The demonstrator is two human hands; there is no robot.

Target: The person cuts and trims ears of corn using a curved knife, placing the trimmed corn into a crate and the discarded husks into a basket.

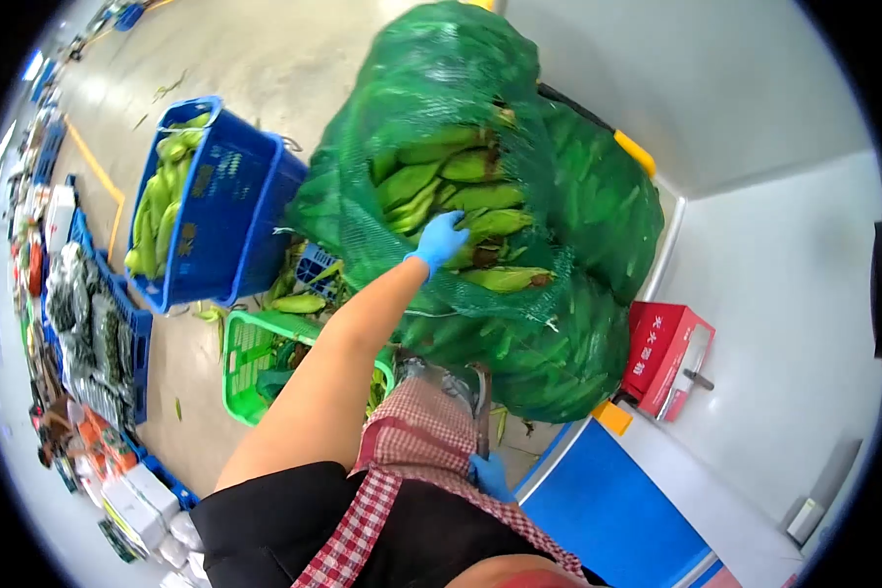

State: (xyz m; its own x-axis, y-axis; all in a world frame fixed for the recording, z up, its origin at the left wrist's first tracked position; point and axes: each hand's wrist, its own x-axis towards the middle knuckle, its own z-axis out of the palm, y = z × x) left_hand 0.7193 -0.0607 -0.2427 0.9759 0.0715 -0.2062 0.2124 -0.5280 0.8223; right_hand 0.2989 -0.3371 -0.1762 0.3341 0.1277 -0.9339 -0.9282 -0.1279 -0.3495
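My left hand [441, 242], in a blue glove, reaches into the mouth of a green mesh sack [451, 69]. Its fingers look slightly apart and touch the corn ears [485, 199] in green husks, with none plainly gripped. Low beside my checked apron [421, 431], my right hand [492, 476], also gloved in blue, is closed round a long, narrow tool with a hooked tip [483, 402]. The lower part of that hand is hidden by the apron and my body.
Stacked blue crates [216, 206] holding green husked corn stand at left. A green basket [240, 367] sits below them near loose husks. More full mesh sacks [598, 196] lean by the grey wall. A red box [666, 358] is at right, above a blue panel [608, 510].
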